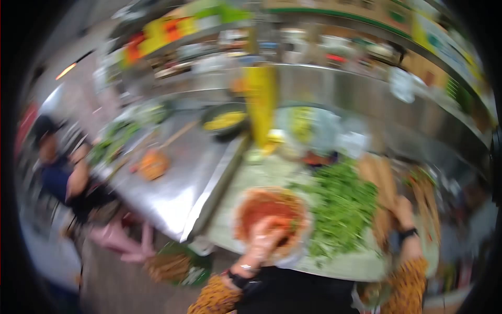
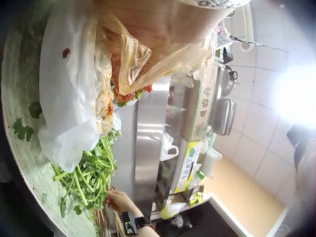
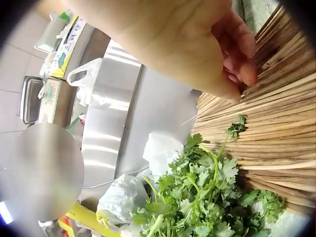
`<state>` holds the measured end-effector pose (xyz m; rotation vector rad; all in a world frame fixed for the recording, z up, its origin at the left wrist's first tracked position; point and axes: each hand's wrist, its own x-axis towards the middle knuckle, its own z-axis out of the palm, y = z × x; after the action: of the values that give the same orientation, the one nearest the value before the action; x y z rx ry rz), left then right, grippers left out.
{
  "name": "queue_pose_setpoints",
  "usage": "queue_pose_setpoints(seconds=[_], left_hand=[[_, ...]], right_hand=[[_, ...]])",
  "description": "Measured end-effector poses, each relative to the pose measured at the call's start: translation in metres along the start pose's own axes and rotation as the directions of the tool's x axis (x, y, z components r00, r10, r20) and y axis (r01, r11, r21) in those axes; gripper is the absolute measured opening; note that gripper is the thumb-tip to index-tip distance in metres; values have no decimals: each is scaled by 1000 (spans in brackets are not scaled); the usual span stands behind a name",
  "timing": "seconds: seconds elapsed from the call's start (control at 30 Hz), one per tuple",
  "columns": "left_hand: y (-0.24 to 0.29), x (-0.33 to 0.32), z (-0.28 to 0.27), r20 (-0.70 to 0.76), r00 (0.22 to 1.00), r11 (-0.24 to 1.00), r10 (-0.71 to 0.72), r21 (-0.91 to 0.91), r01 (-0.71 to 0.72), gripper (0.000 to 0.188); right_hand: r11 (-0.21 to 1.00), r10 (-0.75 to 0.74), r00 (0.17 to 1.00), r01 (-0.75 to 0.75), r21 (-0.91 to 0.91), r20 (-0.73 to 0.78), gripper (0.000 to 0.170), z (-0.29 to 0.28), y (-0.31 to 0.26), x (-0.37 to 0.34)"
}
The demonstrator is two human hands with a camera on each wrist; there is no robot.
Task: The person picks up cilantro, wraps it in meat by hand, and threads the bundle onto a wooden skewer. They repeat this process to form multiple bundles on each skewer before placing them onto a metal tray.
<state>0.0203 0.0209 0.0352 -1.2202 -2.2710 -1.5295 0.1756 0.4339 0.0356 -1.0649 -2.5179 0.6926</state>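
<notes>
My left hand (image 1: 264, 238) reaches into a round container (image 1: 241, 209) lined with a plastic bag (image 2: 133, 64) and filled with red, saucy food (image 1: 266, 205). The wrist view has those fingers hidden behind the bag; I cannot tell whether they grip any food. On the right, my right hand (image 3: 197, 49) is at a thick bundle of wooden skewers (image 3: 281, 128), its curled fingertips pinching at the sticks near one end. A heap of cilantro (image 1: 342, 204) lies between the container and the skewers, with a sprig of it over the sticks.
Left of the green board stands a steel counter (image 1: 178, 162) with an orange item (image 1: 153, 165), leafy greens and a dark pan (image 1: 225, 121) of yellow food. A yellow upright package (image 1: 260, 104) is behind the container. Another person (image 1: 63, 167) is at far left.
</notes>
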Motion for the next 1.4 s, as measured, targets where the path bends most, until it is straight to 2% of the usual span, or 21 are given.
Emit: queue_pose_setpoints(seconds=[0.03, 0.07, 0.1, 0.23, 0.33, 0.4, 0.53, 0.6, 0.63, 0.67, 0.7, 0.73, 0.77, 0.83, 1.0, 1.1, 1.2, 1.23, 1.27, 1.33, 1.4], left_hand=[[-11, -1, 3, 71, 968, 869, -240, -429, 247, 14], [-17, -2, 6, 85, 957, 860, -278, -423, 287, 15], [-23, -4, 12, 66, 948, 810, -310, -504, 300, 14], [-39, -5, 28, 73, 938, 656, -340, -696, 292, 11], [-42, -4, 26, 136, 934, 647, -329, -688, 328, 15], [-43, -5, 27, 137, 936, 662, -325, -674, 328, 15], [-49, -6, 29, 129, 938, 608, -321, -731, 309, 15], [-43, -4, 25, 187, 900, 473, -395, -798, 373, 15], [-37, -1, 14, 349, 831, 218, -433, -854, 472, 16], [-36, 2, 6, 399, 826, -96, -397, -914, 395, 20], [-23, 6, -7, 436, 835, -335, -335, -884, 327, 23], [-50, 4, 13, 443, 812, -448, -381, -856, 258, 24], [-39, 6, -9, 405, 835, -329, -373, -899, 289, 24], [-46, 5, 5, 397, 799, -335, -453, -906, 260, 18], [-51, 8, 8, 396, 758, -327, -518, -911, 252, 18], [-50, 8, 6, 388, 759, -321, -522, -915, 246, 18], [-50, 6, 6, 389, 768, -260, -509, -920, 294, 17], [-48, 7, 7, 393, 768, -205, -505, -919, 336, 16], [-46, 9, 9, 397, 770, -148, -500, -915, 376, 15], [-43, 9, 12, 395, 756, -83, -523, -906, 416, 15], [-43, 7, 15, 385, 742, -16, -549, -892, 451, 14]], right_hand=[[990, -120, 991, 114, -79, -64, 22, 19, 55, 20], [944, 127, 985, -155, 292, 112, 16, 17, 49, 20], [846, 108, 989, -145, 513, 101, 21, 19, 43, 16], [928, -50, 988, -8, 373, 146, 24, 10, 41, 24], [964, 147, 972, -182, 196, 182, 27, 12, 21, 16], [974, 183, 970, -156, -166, 157, 27, 11, 8, 11], [975, 140, 972, -102, -199, 189, 22, 28, 53, 35], [985, 110, 993, -114, 132, 37, 18, 25, 52, 24], [995, -3, 1000, 1, 97, 19, 13, 14, 29, 15], [994, -106, 994, 105, 40, 23, 10, 7, 21, 5], [854, -404, 914, 389, -345, 29, 14, 14, 67, 33], [925, -157, 965, 218, -311, 210, 20, 16, 116, 63], [907, -109, 971, 186, -378, 215, 19, 7, 93, 55], [780, -316, 946, 302, -547, 72, 23, -10, 30, 17], [875, -104, 974, 185, -447, 200, 20, -29, 27, 31], [755, -490, 872, 428, -497, 5, 21, -32, 19, 22], [972, -178, 982, 166, 167, 60, 18, -59, -63, -11], [890, -137, 984, 71, 451, 115, 16, -68, -99, -33], [721, -263, 961, 138, 679, 84, 14, -70, -119, -46], [444, -378, 925, 133, 886, 50, 14, -68, -154, -71], [345, -274, 956, 202, 917, -107, 14, -37, -202, -109]])
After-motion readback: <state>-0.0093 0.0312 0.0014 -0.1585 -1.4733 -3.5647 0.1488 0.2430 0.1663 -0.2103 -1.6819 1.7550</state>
